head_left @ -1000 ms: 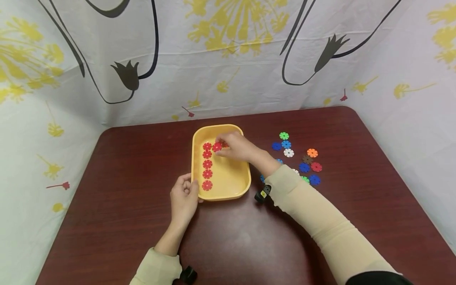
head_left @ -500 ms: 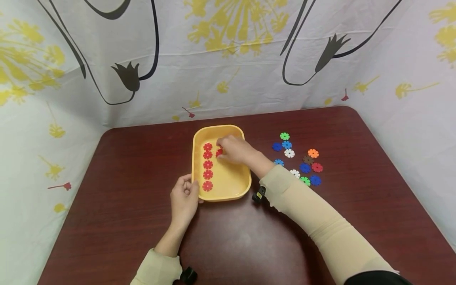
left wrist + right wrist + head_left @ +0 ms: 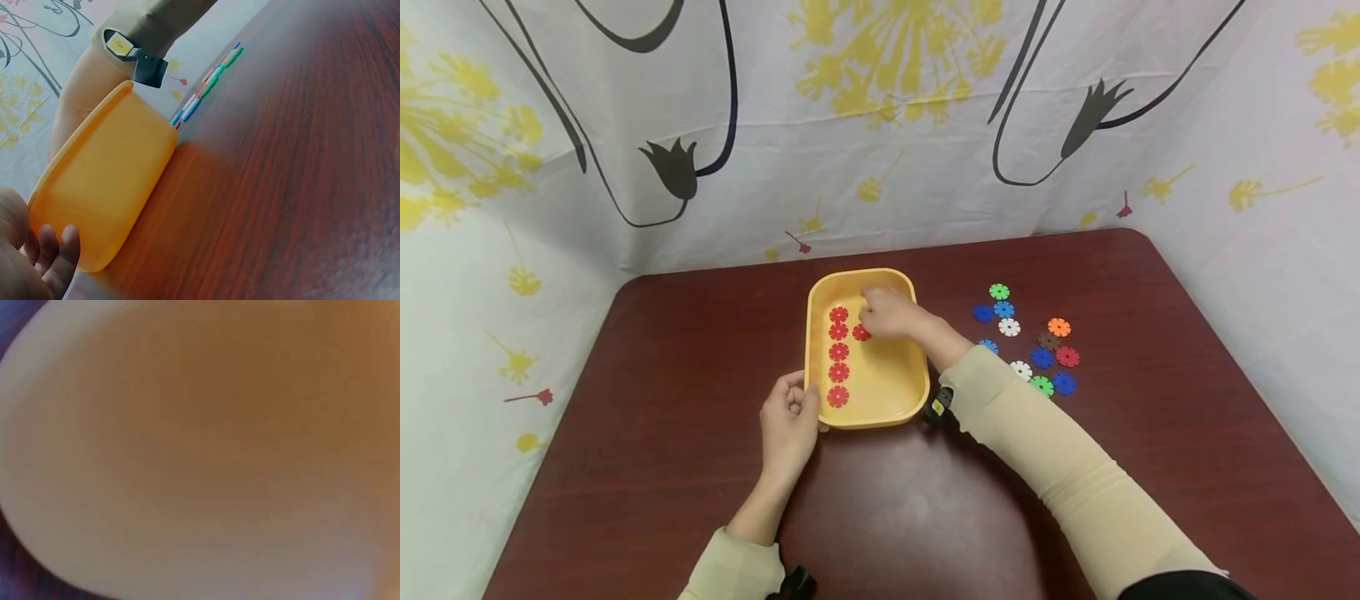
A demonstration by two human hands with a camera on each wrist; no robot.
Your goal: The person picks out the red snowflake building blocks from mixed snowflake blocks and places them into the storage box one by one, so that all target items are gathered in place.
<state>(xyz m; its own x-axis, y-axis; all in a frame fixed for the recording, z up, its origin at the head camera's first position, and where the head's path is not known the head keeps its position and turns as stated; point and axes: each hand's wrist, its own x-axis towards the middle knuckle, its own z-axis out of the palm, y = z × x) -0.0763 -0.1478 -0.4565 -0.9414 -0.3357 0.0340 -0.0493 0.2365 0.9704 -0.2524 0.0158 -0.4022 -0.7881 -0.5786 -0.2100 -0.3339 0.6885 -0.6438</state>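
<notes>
My left hand (image 3: 790, 417) holds the yellow tray (image 3: 880, 423) at its near left corner, thumb at the rim and fingers along the outer wall. In the left wrist view, these fingers (image 3: 62, 250) bend against the tray's side. A column of several red snowflake-shaped plastic discs (image 3: 838, 352) lies along the tray's left side. My right hand (image 3: 891, 315) is inside the tray near its far end, beside another red disc (image 3: 861, 332) to the right of the column. Its fingers are bent downward; I cannot tell whether they pinch a disc. The right wrist view is blurred yellow tray surface (image 3: 187, 456).
Right of the tray, loose discs lie scattered on the dark red table (image 3: 685, 400), among them a green disc (image 3: 998, 292), an orange disc (image 3: 1059, 327) and a white disc (image 3: 1009, 327). My right forearm (image 3: 1060, 458) crosses beside them. A patterned cloth (image 3: 925, 200) hangs behind the table.
A red disc that my right fingers pinched at the top of the tray has come nearer and now lies beside the column. My left hand stays on the tray.
</notes>
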